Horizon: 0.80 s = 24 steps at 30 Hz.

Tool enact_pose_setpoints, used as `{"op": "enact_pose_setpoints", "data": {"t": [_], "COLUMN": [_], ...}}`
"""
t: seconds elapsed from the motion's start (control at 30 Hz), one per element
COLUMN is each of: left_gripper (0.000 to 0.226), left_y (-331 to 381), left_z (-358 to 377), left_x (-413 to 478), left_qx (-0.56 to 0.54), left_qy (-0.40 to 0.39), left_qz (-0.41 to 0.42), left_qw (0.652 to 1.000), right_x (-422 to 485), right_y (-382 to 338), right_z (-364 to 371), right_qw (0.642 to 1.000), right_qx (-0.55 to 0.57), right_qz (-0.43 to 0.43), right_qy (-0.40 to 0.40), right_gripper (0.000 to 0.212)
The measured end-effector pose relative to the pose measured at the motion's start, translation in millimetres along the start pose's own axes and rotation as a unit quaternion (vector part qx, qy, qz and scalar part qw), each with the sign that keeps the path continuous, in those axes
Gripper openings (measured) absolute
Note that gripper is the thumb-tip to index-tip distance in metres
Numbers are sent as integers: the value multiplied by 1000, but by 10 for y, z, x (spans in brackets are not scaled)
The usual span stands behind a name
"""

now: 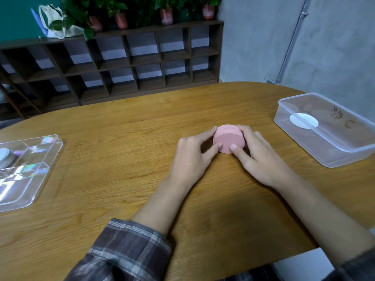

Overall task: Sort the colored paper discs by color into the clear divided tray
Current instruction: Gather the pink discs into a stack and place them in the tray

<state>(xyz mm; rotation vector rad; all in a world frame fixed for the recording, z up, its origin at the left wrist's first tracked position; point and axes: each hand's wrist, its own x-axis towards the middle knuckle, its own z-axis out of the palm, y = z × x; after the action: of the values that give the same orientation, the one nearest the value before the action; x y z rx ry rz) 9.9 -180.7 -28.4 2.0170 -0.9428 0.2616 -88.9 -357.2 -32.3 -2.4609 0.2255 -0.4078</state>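
A stack of pink paper discs (pixel 227 137) stands tilted on its edge on the wooden table (pixel 121 138), near the middle. My left hand (pixel 192 157) grips its left side with thumb and fingers. My right hand (pixel 261 159) grips its right side, one fingertip pressed on the front disc. The clear divided tray (pixel 40 169) lies at the far left; a pile of white discs (pixel 3 156) shows in one compartment at the frame edge. White discs (pixel 303 120) lie in a clear plastic box (pixel 328 157) at the right.
A dark wooden cubby shelf (pixel 125 61) with potted plants and a cloth bag on top stands beyond the table's far edge. A grey wall with a pipe is at the right. A white object (pixel 302 262) shows below the table's near edge.
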Motion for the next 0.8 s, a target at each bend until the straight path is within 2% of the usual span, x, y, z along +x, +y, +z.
{"op": "enact_pose_setpoints", "data": {"t": [0.13,0.23,0.33,0.5,0.67,0.8], "left_gripper": [42,31,30,31,31,29], "left_y": [11,50,72,79,52,-76], "left_z": [-11,-83,-199,-387,-690,-1209], "left_x": [-25,-88,-245,-582,-873,-1086], "left_qx": [5,-48,-89,-32,-38,-78], "left_qy": [-5,6,3,27,49,41], "left_qz": [-3,-25,-64,-71,-99,-134], "left_qw": [1000,999,994,997,993,987], "right_x": [-23,-78,-147,-293,-427,-459], "right_y": [2,-47,-166,-450,-869,-1277], "right_z": [11,-24,2,247,443,637], "right_qw": [1000,1000,999,998,997,994], "right_qx": [-10,-2,-14,-57,-26,56], "right_qz": [17,6,-6,-12,-65,-85], "right_qy": [-6,-2,-31,-32,-21,-35], "right_gripper": [38,32,36,46,48,45]}}
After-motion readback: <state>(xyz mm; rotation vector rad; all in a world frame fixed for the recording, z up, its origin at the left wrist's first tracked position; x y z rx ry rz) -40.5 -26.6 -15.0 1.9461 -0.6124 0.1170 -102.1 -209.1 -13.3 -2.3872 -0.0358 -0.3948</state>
